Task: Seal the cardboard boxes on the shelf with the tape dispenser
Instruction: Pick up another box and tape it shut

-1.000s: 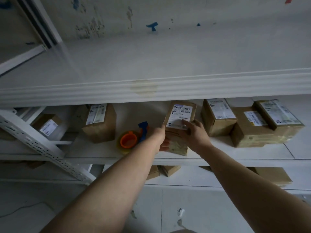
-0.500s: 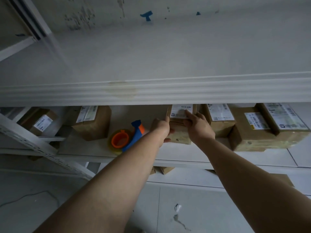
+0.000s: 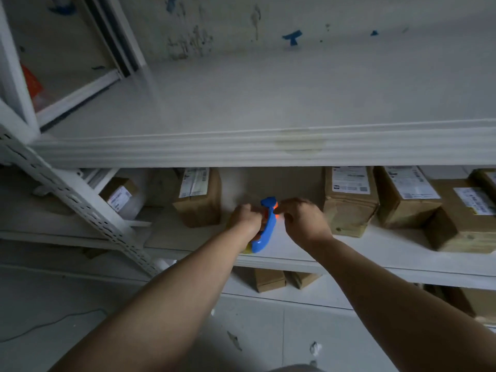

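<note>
1. tape dispenser [image 3: 269, 227]: blue plastic body with orange parts at the head, standing on end above the front of the middle shelf [image 3: 375, 247], in the gap between two boxes. whether its lower end rests on the board cannot be told.
2. left grip [image 3: 245, 218]: fingers curled round the dispenser from its left side, holding it.
3. right grip [image 3: 303, 221]: fingers bent, fingertips at the orange part of the head. the picture is blurred there, so whether it pinches a tape end or only touches cannot be told.
4. cardboard boxes: one left of the dispenser [image 3: 198, 198], one right of it [image 3: 349, 201], more further right [image 3: 408, 196], all labelled on top and on the same shelf. whether their seams are taped already is not clear.
5. handling, judged: the dispenser is likely light and rigid, with smooth plastic that could slip. best taken round the handle with the whole hand, keeping fingers off the head, where a cutting edge probably sits. loose tape is thin and sticky and folds on itself, so pinch it only at the very end.
6. handling, judged: the boxes look small, light and slightly dented. steady one with a flat palm on top while the tape runs over the seam.
</note>
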Motion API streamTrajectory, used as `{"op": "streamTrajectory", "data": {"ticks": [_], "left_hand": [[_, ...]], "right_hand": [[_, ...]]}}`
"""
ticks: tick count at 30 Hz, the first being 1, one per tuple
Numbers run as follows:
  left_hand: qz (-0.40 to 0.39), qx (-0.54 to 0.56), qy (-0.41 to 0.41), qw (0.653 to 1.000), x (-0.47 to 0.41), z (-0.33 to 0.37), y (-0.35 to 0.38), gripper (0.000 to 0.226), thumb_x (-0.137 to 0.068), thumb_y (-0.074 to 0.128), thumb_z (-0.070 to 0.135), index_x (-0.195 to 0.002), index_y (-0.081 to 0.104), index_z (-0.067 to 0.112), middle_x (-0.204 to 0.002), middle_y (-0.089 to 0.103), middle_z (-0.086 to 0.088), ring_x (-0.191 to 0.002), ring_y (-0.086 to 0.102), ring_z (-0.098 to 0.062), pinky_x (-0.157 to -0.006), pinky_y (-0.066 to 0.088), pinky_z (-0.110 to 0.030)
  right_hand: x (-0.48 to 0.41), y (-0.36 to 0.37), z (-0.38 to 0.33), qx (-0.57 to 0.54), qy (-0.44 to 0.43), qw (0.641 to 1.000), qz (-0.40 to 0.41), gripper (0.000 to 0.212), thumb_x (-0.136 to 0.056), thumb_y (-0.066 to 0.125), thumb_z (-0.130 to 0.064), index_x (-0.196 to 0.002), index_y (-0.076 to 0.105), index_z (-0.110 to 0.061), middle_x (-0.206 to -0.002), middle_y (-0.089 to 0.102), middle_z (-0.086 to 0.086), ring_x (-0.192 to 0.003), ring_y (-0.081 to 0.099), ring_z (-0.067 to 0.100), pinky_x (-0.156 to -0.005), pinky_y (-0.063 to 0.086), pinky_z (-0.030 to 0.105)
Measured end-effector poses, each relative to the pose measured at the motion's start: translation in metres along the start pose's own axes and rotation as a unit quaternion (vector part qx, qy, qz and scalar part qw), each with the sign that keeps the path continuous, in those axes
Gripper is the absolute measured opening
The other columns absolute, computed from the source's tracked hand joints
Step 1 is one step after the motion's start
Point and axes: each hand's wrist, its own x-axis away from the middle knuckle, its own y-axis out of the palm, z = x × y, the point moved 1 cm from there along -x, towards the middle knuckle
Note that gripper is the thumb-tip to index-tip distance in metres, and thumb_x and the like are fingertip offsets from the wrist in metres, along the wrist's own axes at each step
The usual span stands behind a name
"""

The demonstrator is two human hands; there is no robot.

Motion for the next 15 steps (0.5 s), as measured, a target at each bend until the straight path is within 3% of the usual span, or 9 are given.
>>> {"op": "streamTrajectory", "data": {"ticks": [2, 5, 8, 10, 12, 15], "left_hand": [[0.033, -0.05, 0.064, 0.996, -0.024, -0.014, -0.023, 0.022, -0.087, 0.058, 0.011, -0.069, 0.057, 0.023, -0.095, 0.071, -0.014, -0.089, 0.068, -0.032, -0.081, 0.056, -0.043], [0.081, -0.112, 0.134, 0.981, -0.033, -0.019, -0.062, 0.031, -0.086, 0.06, 0.003, -0.066, 0.054, 0.027, -0.095, 0.07, -0.009, -0.096, 0.065, -0.03, -0.088, 0.053, -0.04], [0.146, -0.235, 0.197, 0.941, -0.025, -0.012, -0.1, 0.013, -0.086, 0.058, 0.012, -0.086, 0.062, 0.025, -0.101, 0.069, -0.001, -0.1, 0.061, -0.026, -0.086, 0.052, -0.038], [0.181, -0.32, 0.247, 0.897, -0.029, -0.009, -0.117, 0.017, -0.087, 0.057, 0.018, -0.103, 0.064, 0.021, -0.114, 0.064, -0.005, -0.111, 0.053, -0.03, -0.091, 0.047, -0.038], [0.185, -0.368, 0.23, 0.882, -0.038, -0.009, -0.125, 0.03, -0.089, 0.057, 0.025, -0.117, 0.058, 0.016, -0.129, 0.052, -0.009, -0.121, 0.04, -0.031, -0.096, 0.039, -0.038], [0.157, -0.397, 0.16, 0.89, -0.051, -0.01, -0.129, 0.052, -0.087, 0.059, 0.041, -0.129, 0.047, 0.014, -0.141, 0.036, -0.01, -0.127, 0.03, -0.033, -0.1, 0.034, -0.041]], "right_hand": [[-0.001, 0.02, -0.016, 0.017, 0.019, 0.998, -0.06, 0.031, -0.086, 0.055, -0.016, -0.106, 0.071, -0.034, -0.118, 0.064, 0.001, -0.11, 0.057, 0.025, -0.087, 0.047, 0.031], [-0.002, 0.048, -0.042, 0.064, 0.002, 0.99, -0.129, 0.026, -0.083, 0.065, -0.036, -0.108, 0.069, -0.035, -0.112, 0.063, 0.003, -0.107, 0.058, 0.026, -0.085, 0.045, 0.029], [-0.003, 0.077, -0.059, 0.121, -0.001, 0.976, -0.179, 0.053, -0.078, 0.071, -0.048, -0.125, 0.06, -0.028, -0.126, 0.054, 0.002, -0.117, 0.05, 0.024, -0.098, 0.04, 0.03], [-0.002, 0.093, -0.063, 0.152, 0.013, 0.971, -0.187, 0.057, -0.08, 0.069, -0.049, -0.13, 0.055, -0.027, -0.134, 0.047, 0.002, -0.121, 0.047, 0.024, -0.104, 0.038, 0.032], [-0.002, 0.099, -0.063, 0.153, 0.021, 0.974, -0.165, 0.045, -0.086, 0.065, -0.04, -0.129, 0.055, -0.034, -0.136, 0.047, 0.0, -0.122, 0.046, 0.025, -0.105, 0.036, 0.032], [-0.003, 0.095, -0.062, 0.173, 0.025, 0.977, -0.124, 0.036, -0.093, 0.055, -0.025, -0.127, 0.055, -0.039, -0.127, 0.055, -0.005, -0.118, 0.047, 0.02, -0.097, 0.034, 0.03]]}}
